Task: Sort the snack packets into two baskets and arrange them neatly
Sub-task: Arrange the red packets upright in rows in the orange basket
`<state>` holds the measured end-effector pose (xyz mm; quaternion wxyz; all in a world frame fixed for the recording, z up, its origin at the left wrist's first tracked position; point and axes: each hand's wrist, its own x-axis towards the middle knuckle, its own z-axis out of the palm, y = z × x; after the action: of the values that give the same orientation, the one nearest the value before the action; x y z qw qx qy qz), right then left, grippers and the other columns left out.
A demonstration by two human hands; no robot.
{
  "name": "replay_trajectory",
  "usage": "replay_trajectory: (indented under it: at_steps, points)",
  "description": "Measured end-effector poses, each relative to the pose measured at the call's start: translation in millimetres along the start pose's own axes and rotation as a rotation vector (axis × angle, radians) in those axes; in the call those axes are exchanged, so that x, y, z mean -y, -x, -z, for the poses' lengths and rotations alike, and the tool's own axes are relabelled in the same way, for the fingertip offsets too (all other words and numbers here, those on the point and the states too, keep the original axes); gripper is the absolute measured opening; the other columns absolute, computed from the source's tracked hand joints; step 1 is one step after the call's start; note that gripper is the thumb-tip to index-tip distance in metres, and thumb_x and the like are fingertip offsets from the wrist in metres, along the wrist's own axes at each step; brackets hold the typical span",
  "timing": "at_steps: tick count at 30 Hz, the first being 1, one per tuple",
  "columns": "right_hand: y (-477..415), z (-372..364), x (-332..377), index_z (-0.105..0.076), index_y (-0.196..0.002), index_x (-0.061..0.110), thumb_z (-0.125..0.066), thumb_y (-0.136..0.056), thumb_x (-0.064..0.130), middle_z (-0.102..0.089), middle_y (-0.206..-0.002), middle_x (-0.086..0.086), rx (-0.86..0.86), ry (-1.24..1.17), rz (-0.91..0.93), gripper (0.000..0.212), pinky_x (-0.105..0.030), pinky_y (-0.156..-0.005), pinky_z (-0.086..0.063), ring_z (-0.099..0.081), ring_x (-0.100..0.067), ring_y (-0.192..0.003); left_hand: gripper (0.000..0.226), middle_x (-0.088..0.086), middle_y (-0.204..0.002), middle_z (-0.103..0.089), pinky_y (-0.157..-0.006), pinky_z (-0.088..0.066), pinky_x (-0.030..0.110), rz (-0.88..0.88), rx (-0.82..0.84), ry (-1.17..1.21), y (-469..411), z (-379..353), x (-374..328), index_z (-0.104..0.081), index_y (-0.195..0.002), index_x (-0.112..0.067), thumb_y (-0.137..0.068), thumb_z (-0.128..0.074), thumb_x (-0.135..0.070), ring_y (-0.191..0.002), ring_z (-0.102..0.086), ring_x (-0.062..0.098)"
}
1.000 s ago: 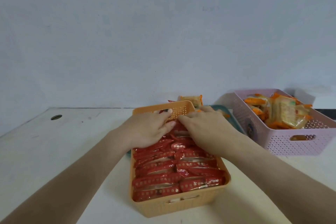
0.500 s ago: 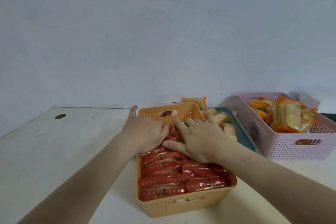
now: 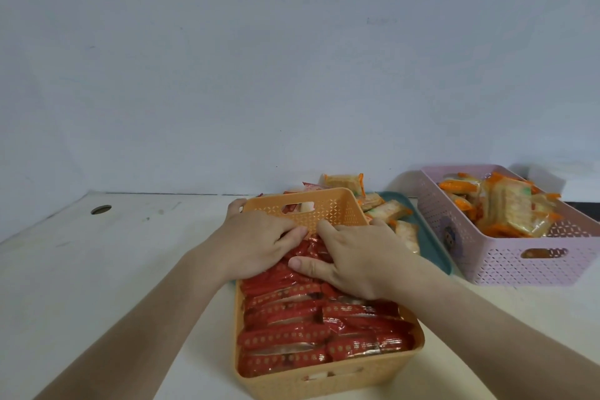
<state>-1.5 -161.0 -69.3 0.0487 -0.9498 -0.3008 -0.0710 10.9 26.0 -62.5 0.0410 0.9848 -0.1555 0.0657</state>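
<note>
So the big white worktop (image 3: 113, 269) carries everything, matte and a bit scuffed. Nearest the camera sits the orange basket (image 3: 324, 381), and the pink basket (image 3: 519, 266) is off to the right. Both are rectangular perforated plastic with cut-out handles, and they look stiff enough to lift by the handle slots. Between them lies a flat teal tray (image 3: 435, 250) that looks smooth and slick.

The right hand (image 3: 354, 260) is flat on the far end of the orange basket's load, fingers spread and thumb out to the side, pressing down. The left hand (image 3: 256, 243) is beside it with fingers bent over the same end. I can't tell if it's pinching a packet or just pushing.

The red packets (image 3: 292, 338) fill the orange basket in two overlapping rows, standing on edge. They're long, thin and glossy foil, so I'd guess light, crinkly and slippery. A row like that probably fans out or flops over once you let go. I'd squeeze a bunch from both ends rather than pick singles, and go easy — whatever's inside might snap.

The cracker packets (image 3: 506, 208) in the pink basket are squarer, in clear film with orange ends, and piled loosely. A few loose packets (image 3: 386, 209) lie on the tray, not yet sorted. Taking those by the flat faces looks like the better hold, since the crimped ends are flimsy.
</note>
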Motion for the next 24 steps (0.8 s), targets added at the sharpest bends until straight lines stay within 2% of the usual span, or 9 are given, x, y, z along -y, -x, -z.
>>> replay_trajectory:
  at_steps: [4,9,11,13,15,17,19,22,24]
  points:
    - [16.2,-1.5,7.3,-0.035,-0.095,0.026,-0.003,-0.074,0.084,-0.066,-0.093,0.004,-0.020,0.011,-0.023,0.070,-0.049,-0.095,-0.038,-0.063,-0.020,-0.092,0.045,-0.017,-0.064,-0.052,-0.114,-0.013,0.040,-0.022,-0.032,0.044,12.9,0.7,-4.9,-0.047,-0.064,-0.040,-0.097,-0.021,-0.057,-0.077,-0.047,-0.009]
    - [35.7,7.1,16.2,-0.045,-0.099,0.026,0.000,-0.070,0.086,-0.065,-0.094,0.005,0.029,0.024,-0.008,0.081,-0.049,-0.096,-0.035,-0.062,-0.020,-0.092,0.062,-0.016,-0.074,-0.061,-0.109,-0.009,0.036,-0.083,0.026,0.012,31.4,0.2,-12.7,-0.057,-0.085,-0.034,-0.087,-0.007,-0.071,-0.084,-0.054,-0.006]
    - [34.3,21.0,11.7,-0.052,-0.104,0.030,0.000,-0.069,0.087,-0.065,-0.098,0.009,0.053,-0.070,-0.020,0.084,-0.049,-0.097,-0.036,-0.061,-0.017,-0.097,0.075,-0.016,-0.083,-0.063,-0.104,-0.013,0.034,-0.113,0.032,0.004,35.0,3.7,-11.8,-0.059,-0.093,-0.034,-0.080,0.000,-0.079,-0.090,-0.055,-0.004]
    - [25.5,38.3,1.0,-0.060,-0.107,0.030,-0.014,-0.075,0.083,-0.068,-0.099,0.010,-0.027,-0.319,-0.057,0.077,-0.044,-0.093,-0.044,-0.062,-0.012,-0.097,0.078,-0.013,-0.086,-0.064,-0.097,-0.029,0.031,-0.118,-0.009,0.129,32.2,9.0,-4.1,-0.060,-0.096,-0.033,-0.077,-0.002,-0.082,-0.089,-0.056,-0.001]
    - [8.7,48.9,-17.2,-0.068,-0.104,0.025,-0.038,-0.089,0.063,-0.071,-0.097,0.008,-0.198,-0.618,-0.123,0.051,-0.038,-0.088,-0.050,-0.064,-0.010,-0.095,0.055,-0.014,-0.088,-0.067,-0.085,-0.045,0.028,-0.045,-0.138,0.414,22.8,17.0,6.2,-0.065,-0.094,-0.032,-0.090,-0.025,-0.070,-0.088,-0.061,0.000]
    - [-15.4,49.7,-41.2,-0.069,-0.104,0.023,-0.051,-0.096,0.041,-0.071,-0.098,0.006,-0.288,-0.789,-0.242,0.027,-0.030,-0.086,-0.049,-0.064,-0.011,-0.097,0.020,-0.018,-0.091,-0.069,-0.081,-0.048,0.022,0.078,-0.357,0.611,3.0,19.2,24.2,-0.067,-0.093,-0.036,-0.097,-0.048,-0.039,-0.090,-0.062,-0.002]
    - [-43.2,38.3,-64.0,-0.065,-0.115,0.023,-0.056,-0.095,0.033,-0.068,-0.107,0.003,-0.225,-0.875,-0.345,0.024,-0.027,-0.080,-0.048,-0.063,-0.013,-0.101,0.020,-0.017,-0.093,-0.070,-0.085,-0.049,0.024,0.206,-0.464,0.673,-22.4,11.5,45.9,-0.067,-0.088,-0.036,-0.092,-0.058,-0.018,-0.093,-0.063,0.005]
    - [-82.7,9.1,-86.5,-0.048,-0.137,0.022,-0.061,-0.092,0.031,-0.057,-0.129,-0.005,-0.042,-0.869,-0.418,0.048,-0.027,-0.076,-0.048,-0.056,-0.018,-0.109,0.013,-0.009,-0.111,-0.067,-0.090,-0.046,0.028,0.347,-0.304,0.632,-59.8,-13.3,74.7,-0.066,-0.100,-0.031,-0.091,-0.062,-0.024,-0.108,-0.061,0.014]
    - [-103.9,-9.6,-93.0,-0.036,-0.145,0.021,-0.063,-0.091,0.031,-0.049,-0.142,-0.008,0.036,-0.815,-0.422,0.061,-0.034,-0.091,-0.048,-0.053,-0.023,-0.120,0.035,-0.004,-0.132,-0.059,-0.093,-0.039,0.026,0.385,-0.144,0.536,-80.2,-31.8,84.2,-0.061,-0.122,-0.024,-0.090,-0.063,-0.039,-0.124,-0.052,0.016]
